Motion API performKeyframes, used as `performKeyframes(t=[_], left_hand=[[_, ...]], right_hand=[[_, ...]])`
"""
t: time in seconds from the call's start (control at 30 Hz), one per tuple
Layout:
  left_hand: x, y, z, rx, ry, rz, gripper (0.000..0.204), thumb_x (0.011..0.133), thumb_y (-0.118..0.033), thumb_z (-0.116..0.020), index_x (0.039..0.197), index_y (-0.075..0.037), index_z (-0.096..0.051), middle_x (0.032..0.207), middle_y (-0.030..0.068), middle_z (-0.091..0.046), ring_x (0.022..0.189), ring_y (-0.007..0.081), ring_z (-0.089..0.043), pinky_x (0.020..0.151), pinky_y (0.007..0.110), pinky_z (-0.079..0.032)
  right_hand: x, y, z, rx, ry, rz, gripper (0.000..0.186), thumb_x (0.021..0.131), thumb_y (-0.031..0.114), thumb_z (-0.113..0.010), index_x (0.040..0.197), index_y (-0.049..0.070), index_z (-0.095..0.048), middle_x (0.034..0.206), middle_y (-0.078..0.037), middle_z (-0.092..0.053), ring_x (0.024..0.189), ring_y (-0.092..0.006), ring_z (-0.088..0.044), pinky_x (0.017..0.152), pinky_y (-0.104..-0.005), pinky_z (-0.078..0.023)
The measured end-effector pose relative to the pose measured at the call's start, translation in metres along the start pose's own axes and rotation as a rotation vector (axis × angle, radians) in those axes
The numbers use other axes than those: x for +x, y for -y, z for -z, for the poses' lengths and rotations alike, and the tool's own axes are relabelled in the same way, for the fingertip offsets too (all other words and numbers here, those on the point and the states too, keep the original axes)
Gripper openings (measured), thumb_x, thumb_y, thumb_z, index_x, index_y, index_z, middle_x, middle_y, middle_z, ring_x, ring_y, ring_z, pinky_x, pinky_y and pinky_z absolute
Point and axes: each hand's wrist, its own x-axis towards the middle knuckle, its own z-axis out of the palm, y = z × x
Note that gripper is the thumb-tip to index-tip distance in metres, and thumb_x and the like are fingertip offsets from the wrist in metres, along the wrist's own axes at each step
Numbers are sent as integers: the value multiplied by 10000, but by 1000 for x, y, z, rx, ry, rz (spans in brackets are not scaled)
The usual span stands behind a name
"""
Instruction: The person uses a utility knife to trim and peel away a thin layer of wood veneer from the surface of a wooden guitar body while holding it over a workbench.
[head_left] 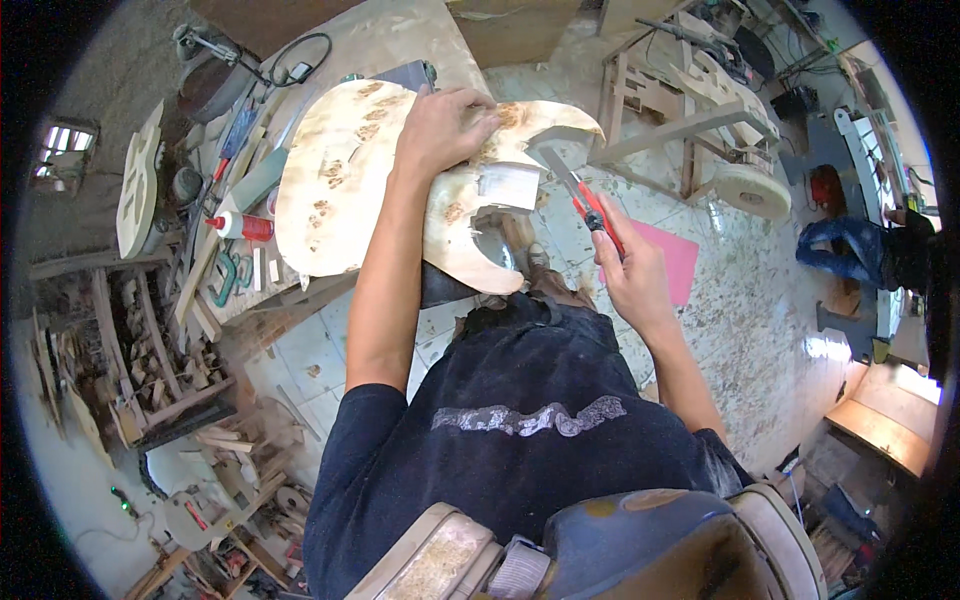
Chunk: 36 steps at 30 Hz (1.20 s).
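Note:
A pale wooden guitar body (335, 190) with brown burl spots lies at the bench's near end. Its curved horns point right, and a rectangular recess is cut between them. My left hand (447, 128) bears down on the body near its far edge, fingers bent and gripping the wood. In my right hand (632, 262) is a red utility knife (597, 212), held closed in the fingers. Its long grey blade extends up and left, its tip close to the far horn. I cannot tell whether the blade touches the wood.
On the wooden bench (415, 45) are a red-and-white glue bottle (243, 226), green clamps (232, 275) and wood strips. Another guitar body (141, 190) stands at the left. A wooden rack (690, 120) holds more bodies. A pink sheet (672, 262) shows beyond my right hand. Another person (880, 250) is far right.

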Motion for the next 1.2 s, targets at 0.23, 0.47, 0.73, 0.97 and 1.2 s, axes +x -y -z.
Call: performKeyframes(t=[0.23,0.47,0.73,0.97,1.2], left_hand=[[-2,0,0,10,-1,26,300,839,-368,-704,988,-118,-777,1024,89,-752,968,319,-679,1124,550,-331],[-1,2,2,32,40,57,282,886,-364,-696,1045,-142,-767,1089,75,-741,1013,280,-682,1111,519,-375],[11,39,-3,-953,-471,324,266,1030,-88,-474,1103,35,-698,1117,126,-720,1069,215,-669,950,303,-488],[2,23,-1,-548,-435,335,246,981,-134,-551,1133,-22,-708,1087,109,-733,1029,194,-677,895,315,-520],[-53,-20,31,-283,-448,211,295,889,-194,-669,1127,-23,-699,1120,193,-709,1035,317,-682,942,387,-511]], right_hand=[[-7,2,-12,26,4,-33,466,991,155,-580,1441,47,-525,1025,-264,-710,826,-330,-726,751,-370,-531],[-7,6,-12,104,23,-133,460,1006,152,-564,1459,77,-524,693,-98,-592,611,-148,-565,627,-323,-491],[-4,12,-13,48,82,-135,464,993,119,-560,1453,69,-527,719,-136,-616,623,-198,-611,629,-341,-493],[-18,-1,-25,-228,5,158,473,972,73,-551,1444,65,-522,944,-225,-694,765,-332,-674,702,-381,-519],[-14,-38,7,252,-94,-267,354,999,153,-604,1329,27,-612,784,2,-601,595,-39,-502,493,-238,-389]])
